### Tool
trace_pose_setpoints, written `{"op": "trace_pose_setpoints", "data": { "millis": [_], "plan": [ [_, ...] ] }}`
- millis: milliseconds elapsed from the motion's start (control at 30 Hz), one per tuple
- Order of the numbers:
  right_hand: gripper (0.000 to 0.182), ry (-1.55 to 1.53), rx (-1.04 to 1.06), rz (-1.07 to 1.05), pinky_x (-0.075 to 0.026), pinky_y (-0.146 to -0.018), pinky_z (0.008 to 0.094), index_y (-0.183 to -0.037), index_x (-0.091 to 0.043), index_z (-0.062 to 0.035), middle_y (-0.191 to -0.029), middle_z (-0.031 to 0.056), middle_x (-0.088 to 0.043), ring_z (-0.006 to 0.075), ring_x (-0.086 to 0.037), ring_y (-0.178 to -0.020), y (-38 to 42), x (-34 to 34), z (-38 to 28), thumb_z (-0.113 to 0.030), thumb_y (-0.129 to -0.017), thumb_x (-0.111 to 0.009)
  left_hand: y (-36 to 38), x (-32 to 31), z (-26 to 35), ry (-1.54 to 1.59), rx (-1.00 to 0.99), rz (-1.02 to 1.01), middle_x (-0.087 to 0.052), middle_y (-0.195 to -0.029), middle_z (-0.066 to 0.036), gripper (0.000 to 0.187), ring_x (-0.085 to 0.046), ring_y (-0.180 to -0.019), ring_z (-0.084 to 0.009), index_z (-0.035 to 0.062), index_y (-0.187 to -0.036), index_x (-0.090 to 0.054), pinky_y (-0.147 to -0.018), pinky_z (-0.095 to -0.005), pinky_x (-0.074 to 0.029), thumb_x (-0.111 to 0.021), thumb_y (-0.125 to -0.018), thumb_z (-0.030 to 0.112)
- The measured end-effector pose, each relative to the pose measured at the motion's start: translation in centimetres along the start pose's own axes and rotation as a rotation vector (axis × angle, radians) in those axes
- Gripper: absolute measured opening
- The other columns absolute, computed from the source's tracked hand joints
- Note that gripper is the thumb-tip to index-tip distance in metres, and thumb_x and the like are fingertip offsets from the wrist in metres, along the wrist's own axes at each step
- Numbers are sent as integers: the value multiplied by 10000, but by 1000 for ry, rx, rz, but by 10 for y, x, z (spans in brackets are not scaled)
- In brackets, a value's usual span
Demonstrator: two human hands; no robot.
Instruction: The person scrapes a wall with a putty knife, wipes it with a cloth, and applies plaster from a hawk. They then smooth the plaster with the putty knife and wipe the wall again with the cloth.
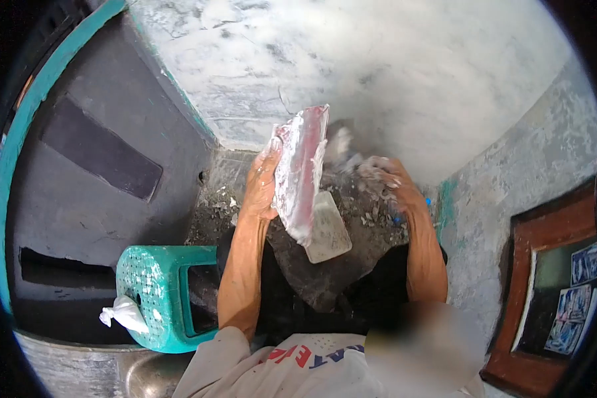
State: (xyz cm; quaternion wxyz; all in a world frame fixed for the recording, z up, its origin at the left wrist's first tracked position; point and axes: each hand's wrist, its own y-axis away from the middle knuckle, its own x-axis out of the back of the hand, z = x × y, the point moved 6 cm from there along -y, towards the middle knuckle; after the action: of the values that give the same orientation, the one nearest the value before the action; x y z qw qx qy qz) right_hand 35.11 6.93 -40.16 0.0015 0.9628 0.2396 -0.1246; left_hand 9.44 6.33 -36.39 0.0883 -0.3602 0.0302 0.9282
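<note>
gripping plaster-caked board (302, 174) in left hand (262, 189) | right hand (393, 182) blurred, grip unclear | green stool (154, 295) nearby

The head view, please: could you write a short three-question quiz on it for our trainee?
1. True or false: the left hand holds the slab upright.
2. Which stands nearest the left arm? A) stool B) frame C) wall
3. What coats the right hand?

Key: 1. True; the slab stands on edge, plaster-smeared. 2. A; the green stool, with a white rag on it. 3. Whitish plaster, though the hand is motion-blurred.
</note>
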Motion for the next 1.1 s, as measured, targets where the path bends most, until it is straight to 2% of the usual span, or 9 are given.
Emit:
{"op": "trace_pose_setpoints", "data": {
  "millis": [100,233,400,567,633,700,767,967,1100],
  "plan": [
    [436,-13,48,304,-559,-829,307,-1186,-629,6,-1126,120,-679,181,-670,-983,12,10,-11,-338,-929,-703,-4,21,15,-76,-89,148,-684,-1165,-87,391,-703,-945,-158,8,-1316,-564,-739,-284,-606,-574,-1025,269],
    [435,160,27,312,-546,-792,289,-1183,-611,4,-1083,91,-676,168,-656,-948,12,-32,-35,-338,-930,-704,-8,22,20,-46,-132,198,-702,-1090,-80,330,-708,-897,-141,19,-1260,-601,-695,-281,-612,-570,-1027,250],
    [386,-3,53,-208,-487,-706,247,-1004,-678,-18,-940,21,-656,116,-605,-829,9,-73,-28,-375,-878,-754,-8,12,-7,-186,75,33,-702,-1097,-76,346,-707,-821,-120,8,-1262,-599,-609,-248,-589,-602,-1012,247],
    [278,-129,18,-117,-494,-735,260,-981,-688,-12,-993,30,-664,111,-603,-869,15,-63,-5,-276,-903,-727,-1,0,-16,-148,107,22,-691,-1132,-81,413,-697,-856,-103,-18,-1293,-578,-605,-209,-561,-624,-1002,271],
    [252,-60,-24,203,-502,-727,267,-1060,-671,-25,-999,18,-671,102,-608,-846,21,-43,5,-244,-936,-695,-1,1,-13,-74,81,97,-583,-858,-1,399,-555,-618,-74,29,-1256,-587,-487,-208,-464,-602,-1007,340],
    [246,54,-21,32,-499,-701,268,-1076,-658,-34,-978,13,-664,98,-604,-820,10,-32,8,-251,-959,-668,-3,2,-5,-10,48,163,-476,-583,79,392,-413,-380,-44,76,-1220,-596,-370,-207,-367,-581,-1012,409],
    [241,181,-19,-147,-497,-675,269,-1092,-644,-44,-956,9,-658,94,-599,-795,0,-41,4,-259,-983,-641,-1,-1,1,3,42,195,-455,-571,83,384,-371,-372,-43,88,-1226,-594,-362,-208,-320,-563,-1021,411],
    [336,310,153,309,-522,-669,259,-1158,-600,-8,-855,26,-622,113,-631,-768,-3,-56,-28,-315,-1031,-546,-5,3,-21,50,81,167,-406,-550,97,413,-297,-366,-37,96,-1255,-589,-369,-216,-256,-553,-1022,435],
    [268,272,342,428,-499,-709,285,-1211,-595,10,-902,53,-626,125,-596,-792,1,-66,-39,-178,-1030,-535,-4,-15,-18,60,98,201,-617,-799,14,479,-546,-579,-78,52,-1301,-571,-484,-241,-454,-564,-1015,436]
  ]
}}
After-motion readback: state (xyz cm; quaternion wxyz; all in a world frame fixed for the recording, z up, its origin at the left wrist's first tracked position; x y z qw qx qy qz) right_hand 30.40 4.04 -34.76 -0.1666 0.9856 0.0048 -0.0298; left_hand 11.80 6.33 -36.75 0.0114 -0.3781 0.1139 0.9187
